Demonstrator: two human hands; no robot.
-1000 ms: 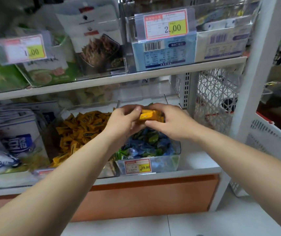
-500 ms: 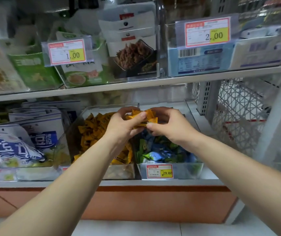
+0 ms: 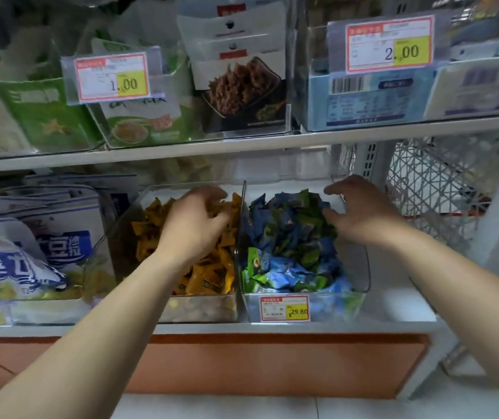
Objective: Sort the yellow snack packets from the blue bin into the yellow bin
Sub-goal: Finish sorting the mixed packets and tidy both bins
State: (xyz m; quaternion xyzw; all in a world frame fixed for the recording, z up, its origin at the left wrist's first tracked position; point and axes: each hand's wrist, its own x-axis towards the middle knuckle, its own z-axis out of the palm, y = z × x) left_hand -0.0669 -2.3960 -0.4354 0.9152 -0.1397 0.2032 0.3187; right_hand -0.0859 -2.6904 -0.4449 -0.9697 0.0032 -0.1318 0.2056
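Two clear bins stand side by side on the lower shelf. The left bin (image 3: 121, 225) holds a heap of yellow snack packets (image 3: 208, 276). The right bin (image 3: 360, 267) holds blue and green packets (image 3: 287, 237); I see no yellow packet on top of that heap. My left hand (image 3: 192, 225) reaches down into the yellow heap with bent fingers, and I cannot tell whether it still holds a packet. My right hand (image 3: 360, 210) hovers over the back right of the blue heap, fingers loosely curled and apart, holding nothing.
A price tag reading 29.80 (image 3: 284, 308) hangs on the right bin's front. White and blue bags (image 3: 30, 249) fill the shelf to the left. The upper shelf (image 3: 242, 145) hangs low over both bins. A white lattice basket (image 3: 435, 189) stands at the right.
Both hands held yellow packets together above the bins. They have parted: the left hand dropped into the yellow bin with them, and the right hand went back empty over the blue bin.
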